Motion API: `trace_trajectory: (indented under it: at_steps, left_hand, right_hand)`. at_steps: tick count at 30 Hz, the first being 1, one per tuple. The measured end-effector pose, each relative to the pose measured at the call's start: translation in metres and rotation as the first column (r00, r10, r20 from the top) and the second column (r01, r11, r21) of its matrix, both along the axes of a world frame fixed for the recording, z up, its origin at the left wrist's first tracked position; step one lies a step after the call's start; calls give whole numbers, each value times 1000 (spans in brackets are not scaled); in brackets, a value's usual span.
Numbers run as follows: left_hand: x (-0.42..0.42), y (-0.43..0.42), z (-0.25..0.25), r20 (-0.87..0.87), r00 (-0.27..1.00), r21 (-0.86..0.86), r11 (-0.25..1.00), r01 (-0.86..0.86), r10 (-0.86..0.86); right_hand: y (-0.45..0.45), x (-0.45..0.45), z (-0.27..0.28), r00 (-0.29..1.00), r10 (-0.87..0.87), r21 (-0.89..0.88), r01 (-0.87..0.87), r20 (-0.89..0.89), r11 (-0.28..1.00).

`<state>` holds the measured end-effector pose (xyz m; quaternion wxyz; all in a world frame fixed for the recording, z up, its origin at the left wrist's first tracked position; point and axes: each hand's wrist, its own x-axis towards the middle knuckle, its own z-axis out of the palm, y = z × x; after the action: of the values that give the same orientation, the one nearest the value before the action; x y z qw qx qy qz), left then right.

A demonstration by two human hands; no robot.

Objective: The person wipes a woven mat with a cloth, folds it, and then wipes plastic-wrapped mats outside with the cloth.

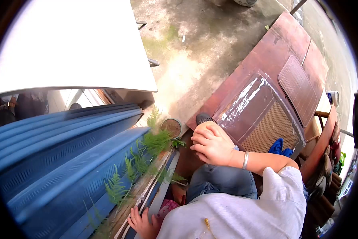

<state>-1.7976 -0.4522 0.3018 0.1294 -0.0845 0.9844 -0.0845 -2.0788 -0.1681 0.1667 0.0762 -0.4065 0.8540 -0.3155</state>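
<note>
My right hand rests on my bent knee, fingers loosely spread and holding nothing. A silver bracelet circles that wrist. At the bottom, my left hand lies with its fingers apart on the worn edge of a long ledge, also holding nothing that shows. Feathery green fern fronds grow along this ledge, between my left hand and the blue ridged panels. A round pot of soil stands beyond the fronds, near my dark shoe.
A large white panel fills the upper left. On my right, a reddish board bears a plastic-covered woven mat, a brown slatted panel and a blue cloth. Stained concrete floor lies between them.
</note>
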Motion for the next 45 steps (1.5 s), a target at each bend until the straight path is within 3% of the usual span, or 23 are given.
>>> trace_trajectory:
  at_steps: [2, 4, 5, 8, 12, 14, 16, 17, 18, 19, 22, 28, 33, 35, 36, 37, 38, 39, 40, 42, 45]
  left_hand:
    - [81, -54, -43, 108, 992, -149, 986, 75, -59]
    - [30, -10, -7, 301, 949, -78, 995, -69, 89]
    - [20, -5, 2, 371, 901, 168, 937, -305, 226]
    - [-15, 18, 20, 386, 854, 161, 885, -436, 350]
    - [-47, 49, 61, 457, 799, 300, 777, -553, 392]
    - [-58, 46, 73, 406, 828, 318, 790, -524, 386]
    - [-78, 44, 104, 556, 380, 232, 301, -925, 739]
    - [-5, 27, 57, 421, 492, 466, 284, -838, 762]
    - [-31, 34, 66, 473, 394, 473, 150, -868, 788]
    - [-54, 40, 68, 534, 323, 479, 36, -877, 781]
    - [-119, 61, 65, 630, 245, 534, -182, -826, 737]
    - [-228, 69, 43, 718, 254, 604, -398, -690, 648]
    - [-297, 77, -4, 733, 238, 657, -575, -487, 637]
    - [-306, 98, -6, 704, 166, 680, -587, -439, 691]
    - [-318, 97, -2, 635, 156, 722, -509, -469, 757]
    - [-333, 88, -2, 466, 245, 785, -269, -557, 850]
    - [-346, 79, -6, 281, 327, 772, -10, -635, 902]
    - [-354, 79, 1, 308, 221, 786, -116, -608, 926]
    - [-359, 83, 1, 225, 156, 830, -106, -547, 962]
    - [-364, 106, 22, 170, -27, 856, -162, -492, 985]
    - [-374, 158, 71, 167, -257, 818, -279, -502, 952]
  right_hand:
    - [0, -41, 12, 991, -4, 21, 2, 131, 1000]
    - [9, -54, 11, 972, 24, 46, -36, 234, 998]
    - [11, -51, 8, 944, 7, 109, -45, 329, 993]
    - [24, -52, 15, 866, -27, 228, -101, 499, 968]
    - [40, -46, 18, 874, -89, 240, -33, 477, 970]
    - [47, -45, 25, 907, -125, 415, -59, 403, 908]
    - [56, -42, 43, 894, -147, 395, -36, 423, 918]
    - [60, -50, 60, 872, -167, 370, -18, 460, 929]
    - [63, -64, 81, 888, -148, 356, -19, 436, 934]
    - [68, -84, 110, 824, -212, 334, 29, 526, 942]
    - [88, -133, 134, 692, -355, 401, 103, 628, 910]
    - [142, -291, 140, 722, -551, 361, 424, 419, 831]
    - [164, -444, 90, 744, -590, 300, 511, 315, 805]
    - [186, -465, 77, 720, -619, 203, 586, 314, 785]
    - [181, -480, 84, 649, -610, 190, 599, 455, 778]
    - [175, -495, 86, 573, -615, 238, 597, 542, 766]
    - [179, -512, 74, 698, -514, 177, 499, 498, 848]
    - [175, -523, 80, 707, -501, 211, 461, 499, 862]
    - [176, -536, 82, 784, -435, 233, 368, 443, 900]
    - [163, -563, 81, 780, -359, 331, 206, 513, 921]
    - [118, -618, 60, 855, -136, 274, -8, 501, 962]
